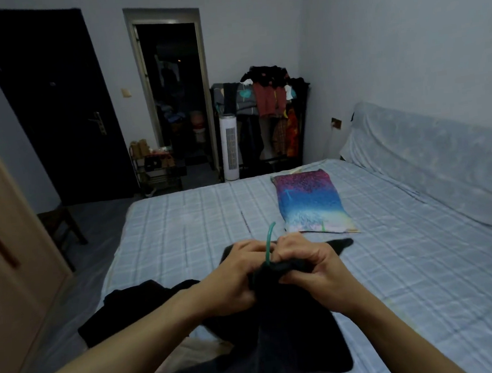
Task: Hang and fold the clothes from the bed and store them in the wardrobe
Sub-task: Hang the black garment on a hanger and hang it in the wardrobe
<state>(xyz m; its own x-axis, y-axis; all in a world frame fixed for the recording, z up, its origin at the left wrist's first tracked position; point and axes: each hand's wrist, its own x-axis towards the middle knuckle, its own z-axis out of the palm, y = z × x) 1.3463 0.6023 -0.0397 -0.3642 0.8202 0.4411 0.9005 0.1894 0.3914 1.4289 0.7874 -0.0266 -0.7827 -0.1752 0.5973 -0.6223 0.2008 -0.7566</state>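
Head view, scanning left to right: wardrobe door panel at the left edge looks closed, nothing visibly stored in it from here. Next, a loose black garment lies crumpled on the near-left part of the bed, untouched, apparently not folded or hung. Centre frame: left hand and right hand are both clenched around the bunched top of a second dark garment, which hangs from the grip down toward the bottom of the frame. A green hanger hook pokes up between the two hands; the rest of the hanger is hidden inside the cloth, so I can't tell if the shoulders are seated yet. My read: mid-step on threading or settling this garment onto the hanger, not finished. Further right, a colourful folded item lies flat on the bed, well apart from the hands; could be a pillow or a folded piece, can't tell which. Background clothes rack is loaded but likely not part of the job. Status estimate: early to middle. Left to do: finish hanging this piece, carry it to the wardrobe, then deal with the black garment on the near-left of the bed and store it.
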